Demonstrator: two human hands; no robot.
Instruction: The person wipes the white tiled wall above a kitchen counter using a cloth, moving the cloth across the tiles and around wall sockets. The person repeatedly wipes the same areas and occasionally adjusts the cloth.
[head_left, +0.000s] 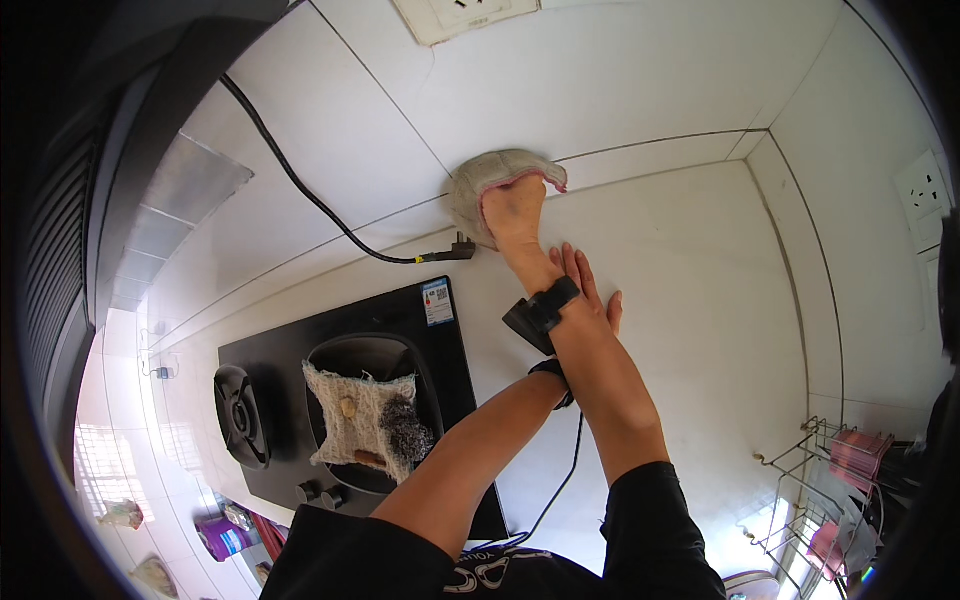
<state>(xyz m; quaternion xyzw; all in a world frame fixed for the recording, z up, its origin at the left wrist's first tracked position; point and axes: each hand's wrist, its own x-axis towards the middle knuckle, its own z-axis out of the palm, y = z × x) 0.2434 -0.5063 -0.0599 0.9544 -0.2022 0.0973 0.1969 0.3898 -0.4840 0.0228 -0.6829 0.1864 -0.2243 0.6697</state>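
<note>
My right hand (515, 206) holds a grey cloth (480, 176) with pink edging against the white wall tiles, just above the back of the countertop. The cloth drapes over my fingers and hides them. Crossing beneath my right forearm, my left hand (587, 279) rests on the white countertop (697, 300) with nothing in it; the forearm covers part of it. A black power plug (459, 248) on a thick cable (300, 180) lies by the cloth's lower left side.
A black gas stove (360, 315) stands on the left, with a mesh scrubbing cloth (356, 420) and steel wool (407, 427) on its near burner. A wire rack (802, 480) is at lower right. Wall sockets (922, 195) sit on the right wall. A thin cable (574, 465) runs beside my arms.
</note>
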